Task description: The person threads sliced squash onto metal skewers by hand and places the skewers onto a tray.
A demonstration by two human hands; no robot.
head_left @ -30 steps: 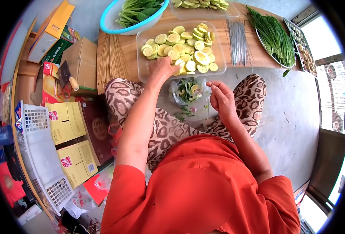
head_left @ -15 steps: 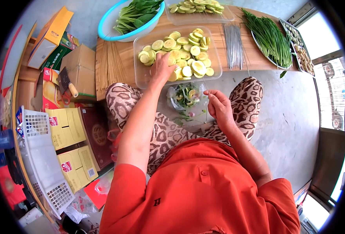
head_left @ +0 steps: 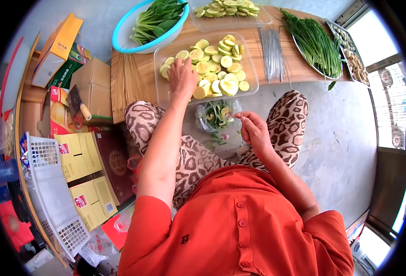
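Observation:
My left hand (head_left: 183,79) reaches into a clear plastic tray (head_left: 162,95) of round zucchini slices (head_left: 202,67). Its fingers are apart and touch slices at the tray's left side; no slice shows lifted in them. Above my right thigh, my right hand (head_left: 255,132) is closed in a pinch, thumb against forefinger. A thin metal skewer is in that pinch, barely visible now and clearer a moment ago. Below the tray, between my knees, a clear plastic bag (head_left: 204,123) holds green leafy scraps.
Metal skewers (head_left: 272,55) lie right of the tray, bamboo sticks (head_left: 128,85) left. Around them are a blue-rimmed basin (head_left: 116,34) of greens, another tray (head_left: 267,19) of slices and a plate of chives (head_left: 311,41). A cleaver (head_left: 76,99) rests by cartons at left.
My left hand has moved left and slightly up over the slices, with its fingers more spread. My right hand has shifted slightly left. The view has tilted a little.

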